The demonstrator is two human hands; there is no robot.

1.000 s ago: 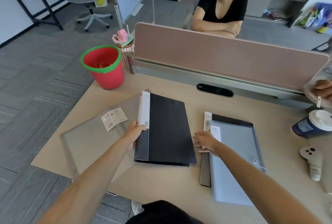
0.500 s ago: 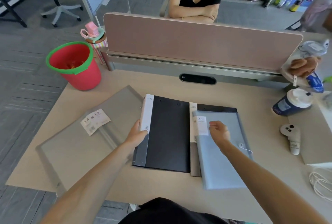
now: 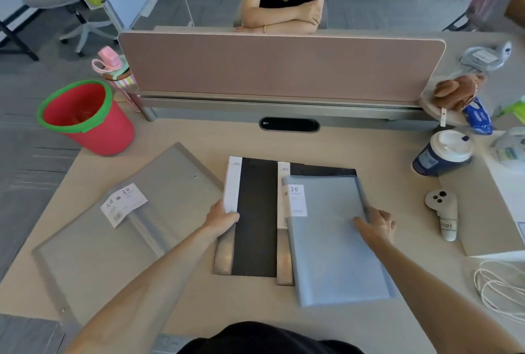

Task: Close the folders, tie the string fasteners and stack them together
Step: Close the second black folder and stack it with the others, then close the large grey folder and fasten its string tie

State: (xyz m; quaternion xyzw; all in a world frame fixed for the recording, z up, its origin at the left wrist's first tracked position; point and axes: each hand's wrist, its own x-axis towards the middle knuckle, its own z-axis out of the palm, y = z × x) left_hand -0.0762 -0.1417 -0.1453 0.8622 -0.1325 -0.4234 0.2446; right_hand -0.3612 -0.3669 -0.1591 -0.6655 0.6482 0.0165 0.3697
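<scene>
Three folders lie on the desk. A black folder (image 3: 257,220) with a white spine label sits in the middle; my left hand (image 3: 223,218) grips its left edge. A pale blue folder (image 3: 332,243) lies just to its right, on top of another black one (image 3: 326,171) and slightly askew. My right hand (image 3: 375,226) rests on the blue folder's right edge, fingers bent over it. A grey translucent folder (image 3: 127,226) with a white label lies open at the left, hanging over the desk's edge. No string fastener is visible.
A red bucket (image 3: 85,118) with a green rim stands at the desk's back left corner. A lidded coffee cup (image 3: 443,154), a white controller (image 3: 443,213) and a coiled white cable (image 3: 500,288) lie at the right. A pink divider (image 3: 281,65) runs across the back; a person sits behind it.
The black folder has slid right against the blue one. My right hand moved from the blue folder's label to its right edge. The view has tilted down.
</scene>
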